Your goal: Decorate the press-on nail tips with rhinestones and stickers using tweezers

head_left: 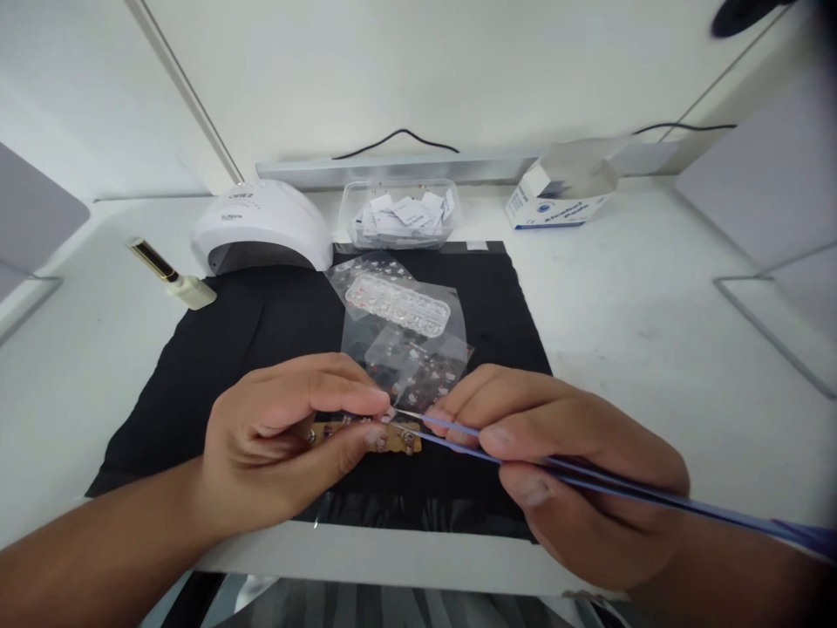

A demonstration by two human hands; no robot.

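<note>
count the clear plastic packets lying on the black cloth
3, overlapping in a pile on the black cloth: one at the back, one across the middle holding a tray of nail tips, one nearest the hands. More may be hidden underneath.

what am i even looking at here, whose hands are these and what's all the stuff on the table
One picture, from a camera worn on a person's head, looking down at their own bare hands. The left hand pinches a small gold strip carrying tiny nail pieces. The right hand holds thin tweezers, tips at that strip. Both work over a black cloth on a white table. Behind lie clear packets, a white nail lamp, a small bottle, a plastic tub and a cardboard box.
</note>
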